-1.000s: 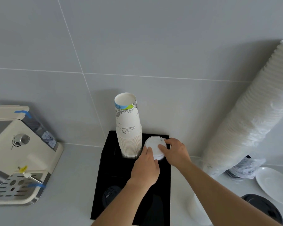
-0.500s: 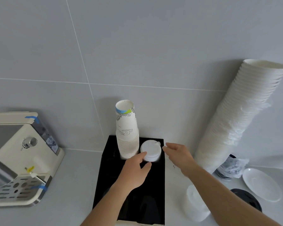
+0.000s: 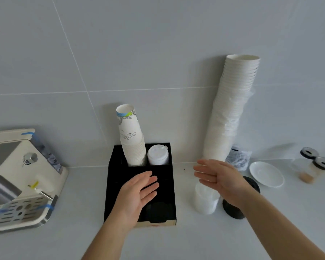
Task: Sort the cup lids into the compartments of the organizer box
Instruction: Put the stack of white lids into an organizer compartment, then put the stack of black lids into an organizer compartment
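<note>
Grey counter: your left hand and right hand hover apart, empty. White lids sit in the box's back-right compartment; clear lids and black lids wait outside.

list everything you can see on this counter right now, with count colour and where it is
organizer box: one, black, centre of counter against the wall
printed cup stack: one, white with print, back left compartment
white lids: one stack, back right compartment
dark lids: count unclear, black, front compartment
tall cup stack: one, white, leaning on the wall right of the box
clear lid stack: one, translucent white, on counter right of the box
black lid stacks: two, partly hidden behind the right arm
saucer: one, white, far right
jars: two, clear with dark lids, right edge
plastic wrap: one, at the tall stack's base
coffee machine: one, cream, left
left hand: open, over the box
right hand: open, above the clear lids
</note>
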Motion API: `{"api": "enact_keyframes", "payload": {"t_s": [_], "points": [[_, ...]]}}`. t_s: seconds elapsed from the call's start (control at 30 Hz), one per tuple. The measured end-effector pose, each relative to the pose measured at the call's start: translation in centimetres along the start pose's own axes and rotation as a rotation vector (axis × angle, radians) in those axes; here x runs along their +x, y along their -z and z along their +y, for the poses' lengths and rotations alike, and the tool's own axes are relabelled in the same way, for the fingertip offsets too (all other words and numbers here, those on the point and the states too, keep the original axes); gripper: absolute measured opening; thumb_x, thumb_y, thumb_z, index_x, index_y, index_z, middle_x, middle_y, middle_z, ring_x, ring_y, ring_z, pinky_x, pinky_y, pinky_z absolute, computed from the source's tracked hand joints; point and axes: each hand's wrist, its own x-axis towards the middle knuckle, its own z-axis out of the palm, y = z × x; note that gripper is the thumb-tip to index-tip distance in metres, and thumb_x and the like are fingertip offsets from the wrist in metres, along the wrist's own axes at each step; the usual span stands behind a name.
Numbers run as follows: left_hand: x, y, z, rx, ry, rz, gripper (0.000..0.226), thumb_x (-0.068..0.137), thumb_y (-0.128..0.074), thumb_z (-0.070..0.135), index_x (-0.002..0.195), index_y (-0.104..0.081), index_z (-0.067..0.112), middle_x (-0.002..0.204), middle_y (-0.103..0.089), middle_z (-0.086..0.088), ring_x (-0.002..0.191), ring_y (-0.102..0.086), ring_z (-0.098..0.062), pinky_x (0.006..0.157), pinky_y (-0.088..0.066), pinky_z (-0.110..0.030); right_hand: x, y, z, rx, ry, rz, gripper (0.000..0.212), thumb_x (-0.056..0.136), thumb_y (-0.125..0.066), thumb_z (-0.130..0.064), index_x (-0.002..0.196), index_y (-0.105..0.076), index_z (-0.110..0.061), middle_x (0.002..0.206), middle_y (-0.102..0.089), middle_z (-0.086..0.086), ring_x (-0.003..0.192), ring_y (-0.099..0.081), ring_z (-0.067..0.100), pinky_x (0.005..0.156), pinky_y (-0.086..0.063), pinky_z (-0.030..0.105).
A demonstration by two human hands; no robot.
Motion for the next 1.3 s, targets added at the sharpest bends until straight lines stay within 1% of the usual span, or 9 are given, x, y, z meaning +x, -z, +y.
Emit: {"api": "enact_keyframes", "payload": {"t_s": [0.3,0.43,0.6,0.87,1.0,1.07,1.17,1.23,1.3], "points": [[-4.3,-4.1,-5.9,-0.028,0.149,-0.009,0.023,0.096,-0.054,0.016,0.112,-0.067,0.005,0.108,-0.074,-0.018,0.098,-0.072,-0.031,0.085,-0.054,-0.041,-6.4,9.2,2.1,0.158,-0.030,0.138,0.027,0.099,-0.051,-0.014,0.116,-0.069,-0.004,0.111,-0.076,0.015,0.103,-0.073,0.029,0.093,-0.054,0.042],[-4.8,-6.9,-8.8,0.004,0.204,-0.013,0.023,0.095,-0.056,0.017,0.111,-0.067,0.004,0.109,-0.073,-0.018,0.099,-0.071,-0.031,0.084,-0.054,-0.040,-7.2,12.7,2.4,0.158,-0.031,0.199,0.023,0.098,-0.052,-0.010,0.106,-0.072,-0.004,0.108,-0.077,0.017,0.101,-0.073,0.029,0.094,-0.054,0.041],[-5.1,-11.2,-12.3,0.050,0.243,-0.005,0.023,0.093,-0.060,0.019,0.110,-0.069,0.005,0.106,-0.075,-0.016,0.097,-0.073,-0.029,0.086,-0.055,-0.040,-7.1,17.3,2.5,0.137,-0.064,0.214,0.021,0.098,-0.055,-0.013,0.106,-0.071,-0.004,0.109,-0.076,0.016,0.103,-0.070,0.031,0.094,-0.053,0.042],[-4.4,-16.1,-14.6,0.146,0.242,0.009,0.030,0.091,-0.063,0.031,0.115,-0.067,0.012,0.113,-0.072,-0.008,0.107,-0.068,-0.022,0.089,-0.054,-0.036,-4.1,21.6,3.0,-0.005,-0.102,0.222,0.026,0.095,-0.063,-0.019,0.115,-0.068,-0.004,0.112,-0.072,0.013,0.108,-0.067,0.028,0.095,-0.052,0.041],[-3.4,-18.4,-15.3,0.203,0.255,0.012,0.031,0.092,-0.062,0.030,0.118,-0.064,0.014,0.118,-0.067,-0.007,0.111,-0.064,-0.020,0.096,-0.051,-0.036,-1.9,21.9,3.5,-0.179,-0.096,0.192,0.026,0.092,-0.067,-0.023,0.115,-0.069,-0.012,0.115,-0.070,0.007,0.108,-0.065,0.021,0.100,-0.051,0.040],[-2.5,-19.6,-15.7,0.236,0.269,0.009,0.032,0.092,-0.063,0.030,0.120,-0.062,0.014,0.119,-0.065,-0.005,0.113,-0.062,-0.020,0.095,-0.049,-0.034,-0.7,21.5,3.8,-0.280,-0.093,0.150,0.031,0.090,-0.070,-0.027,0.120,-0.066,-0.020,0.122,-0.067,0.002,0.110,-0.063,0.018,0.103,-0.049,0.041],[-1.1,-21.4,-16.4,0.325,0.268,0.003,0.050,0.087,-0.066,0.039,0.132,-0.055,0.018,0.120,-0.062,0.001,0.115,-0.059,-0.017,0.092,-0.047,-0.030,1.0,20.6,4.1,-0.456,-0.075,0.119,0.056,0.084,-0.074,-0.036,0.136,-0.055,-0.030,0.137,-0.056,0.000,0.124,-0.055,0.019,0.103,-0.047,0.039],[0.0,-22.5,-16.9,0.377,0.271,0.032,0.069,0.081,-0.068,0.048,0.140,-0.048,0.017,0.131,-0.058,0.001,0.119,-0.056,-0.017,0.101,-0.046,-0.033,1.9,20.1,4.7,-0.521,-0.086,0.093,0.073,0.080,-0.076,-0.038,0.146,-0.045,-0.033,0.146,-0.048,0.001,0.132,-0.047,0.021,0.100,-0.045,0.037],[1.0,-23.6,-17.2,0.401,0.279,0.059,0.076,0.082,-0.065,0.050,0.146,-0.041,0.017,0.143,-0.050,0.000,0.130,-0.049,-0.019,0.111,-0.040,-0.040,2.3,19.8,5.6,-0.512,-0.132,0.064,0.080,0.078,-0.077,-0.041,0.148,-0.040,-0.033,0.149,-0.046,0.000,0.135,-0.046,0.022,0.101,-0.044,0.036]]}}
